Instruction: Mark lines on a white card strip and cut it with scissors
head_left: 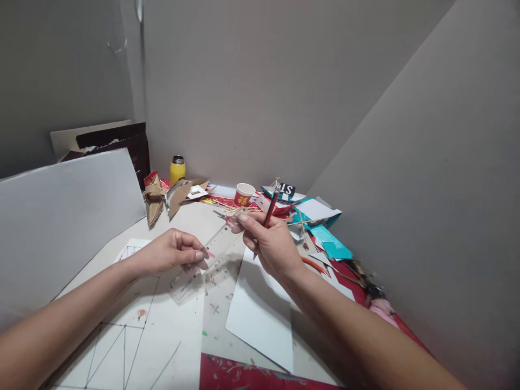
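A clear plastic ruler (221,238) slants between my two hands above the table. My left hand (173,252) pinches its lower part between thumb and fingers. At the upper end, my right hand (270,238) grips the ruler with thumb and forefinger. A red and black pencil (271,208) is also tucked in the right hand, pointing upward. Under the left arm lies a large white sheet (179,325) with ruled lines and triangles drawn on it. Below the right hand rests a blank white sheet of card (260,314).
Toward the back stand a yellow bottle (177,172) and a red and white paper cup (244,195). Cut cardboard pieces (179,197) lie at the back left, beside a large white board (73,216). Teal scraps (331,242) and an orange-handled tool (314,265) are on the right.
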Available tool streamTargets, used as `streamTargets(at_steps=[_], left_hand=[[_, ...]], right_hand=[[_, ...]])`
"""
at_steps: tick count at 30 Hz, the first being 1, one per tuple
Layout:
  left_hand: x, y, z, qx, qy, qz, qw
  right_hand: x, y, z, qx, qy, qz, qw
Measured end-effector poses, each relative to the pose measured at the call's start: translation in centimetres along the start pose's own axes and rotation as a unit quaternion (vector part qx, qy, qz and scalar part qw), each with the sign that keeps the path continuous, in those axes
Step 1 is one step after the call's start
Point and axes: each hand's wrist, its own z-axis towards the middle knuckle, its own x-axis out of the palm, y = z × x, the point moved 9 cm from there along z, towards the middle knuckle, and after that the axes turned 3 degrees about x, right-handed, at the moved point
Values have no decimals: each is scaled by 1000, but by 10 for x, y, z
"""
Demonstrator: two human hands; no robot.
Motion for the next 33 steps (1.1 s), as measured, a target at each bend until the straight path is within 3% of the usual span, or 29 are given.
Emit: streamTargets(at_steps=[4, 11, 15, 22, 26, 30, 33], left_hand=[[7, -1, -1, 16, -12, -17, 1000], [20, -6, -2, 42, -38, -23, 998], [22, -14, -6, 80, -64, 11, 995], [29, -27, -15, 128, -105, 81, 983], [28, -29, -17, 139, -125, 62, 980], [20, -32, -18, 141, -157, 19, 977], [23, -33, -17, 137, -147, -3, 980]], right_hand=[[4, -6, -9, 29, 2, 6, 1000], [29, -20, -37, 61, 100, -51, 992], [38, -22, -47, 68, 127, -85, 986], [34, -12, -50, 35, 95, -62, 993], [31, -1, -50, 8, 86, -55, 995], [16, 7, -49, -5, 24, -31, 999], [13, 6, -52, 9, 15, -32, 999]])
